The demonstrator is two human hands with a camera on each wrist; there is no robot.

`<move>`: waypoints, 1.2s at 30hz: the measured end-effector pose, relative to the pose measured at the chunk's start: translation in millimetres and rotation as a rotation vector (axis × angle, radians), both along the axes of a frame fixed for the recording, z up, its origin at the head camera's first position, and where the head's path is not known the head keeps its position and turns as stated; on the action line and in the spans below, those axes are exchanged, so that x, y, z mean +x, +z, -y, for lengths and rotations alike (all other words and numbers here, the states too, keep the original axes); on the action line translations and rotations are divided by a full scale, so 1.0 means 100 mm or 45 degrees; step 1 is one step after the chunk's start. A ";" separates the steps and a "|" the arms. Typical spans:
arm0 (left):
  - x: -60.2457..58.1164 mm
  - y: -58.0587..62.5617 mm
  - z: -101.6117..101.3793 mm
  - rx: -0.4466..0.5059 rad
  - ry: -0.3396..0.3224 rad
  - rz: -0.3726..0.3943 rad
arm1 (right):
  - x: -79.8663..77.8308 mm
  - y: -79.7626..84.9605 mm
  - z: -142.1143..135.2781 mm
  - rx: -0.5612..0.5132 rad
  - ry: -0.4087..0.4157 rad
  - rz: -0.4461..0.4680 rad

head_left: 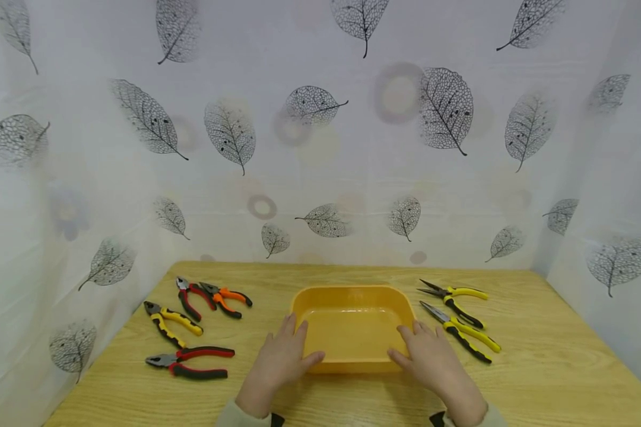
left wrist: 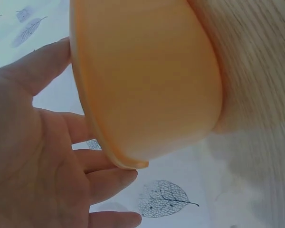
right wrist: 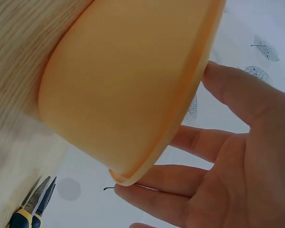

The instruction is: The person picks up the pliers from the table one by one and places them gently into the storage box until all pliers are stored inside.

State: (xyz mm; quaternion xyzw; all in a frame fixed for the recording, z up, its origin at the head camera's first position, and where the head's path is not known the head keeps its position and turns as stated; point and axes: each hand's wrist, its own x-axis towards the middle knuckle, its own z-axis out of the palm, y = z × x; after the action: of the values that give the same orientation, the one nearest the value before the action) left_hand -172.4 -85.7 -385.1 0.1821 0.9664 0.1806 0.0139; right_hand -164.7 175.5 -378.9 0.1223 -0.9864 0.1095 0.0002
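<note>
A yellow plastic basin [head_left: 352, 363], rectangular with rounded corners, stands upright on the table. My left hand [head_left: 282, 356] rests on its left rim, the thumb by the near corner. At the opposite side, my right hand [head_left: 432, 359] touches the right rim in much the same way. In the left wrist view, fairly straight fingers [left wrist: 111, 183] lie along the lip of the basin [left wrist: 152, 80]. The right wrist view shows the right fingertips against the basin's rim [right wrist: 128, 178], the palm standing off from the wall.
Left of the basin lie red-and-black pliers [head_left: 197, 363], yellow-and-black pliers [head_left: 172, 320], smaller red-and-black pliers [head_left: 194, 295] and orange-and-black pliers [head_left: 227, 298]. Two yellow-and-black long-nose pliers [head_left: 459, 298] lie close to the right hand. A leaf-patterned curtain [head_left: 342, 178] borders the wooden table [head_left: 555, 356].
</note>
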 end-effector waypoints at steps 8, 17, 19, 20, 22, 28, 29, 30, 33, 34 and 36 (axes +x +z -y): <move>0.04 0.05 0.00 -0.052 -0.022 0.019 | 0.04 0.05 0.02 0.026 0.000 0.012; 0.05 0.07 0.00 -0.062 -0.009 -0.056 | 0.03 0.04 0.02 0.021 0.037 -0.126; 0.04 0.07 0.00 -0.057 0.001 -0.078 | 0.02 0.03 0.01 0.013 0.050 -0.155; 0.04 0.07 -0.01 -0.054 0.006 -0.083 | 0.01 0.03 0.01 0.010 0.055 -0.160; 0.03 0.06 -0.01 -0.049 0.004 -0.088 | 0.00 0.02 0.01 0.009 0.063 -0.159; 0.01 0.02 -0.02 -0.060 0.001 -0.090 | -0.02 -0.02 0.01 0.009 0.056 -0.104; 0.01 0.01 -0.02 -0.064 0.001 -0.088 | -0.02 -0.03 0.01 0.006 0.051 -0.091; 0.01 0.00 -0.02 -0.062 0.002 -0.081 | -0.03 -0.03 0.01 -0.001 0.046 -0.076; 0.01 0.00 -0.02 -0.058 0.003 -0.064 | -0.03 -0.05 0.02 -0.021 0.033 -0.033; 0.01 0.00 -0.02 -0.058 0.004 -0.058 | -0.03 -0.05 0.02 -0.029 0.031 -0.023; 0.01 0.00 -0.02 -0.058 0.007 -0.050 | -0.02 -0.05 0.01 -0.041 0.030 -0.008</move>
State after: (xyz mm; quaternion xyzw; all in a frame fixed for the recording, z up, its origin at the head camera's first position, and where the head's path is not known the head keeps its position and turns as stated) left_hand -171.0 -83.9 -385.4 0.1825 0.9709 0.1548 -0.0014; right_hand -167.0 174.1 -384.1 0.1342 -0.9830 0.1249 0.0038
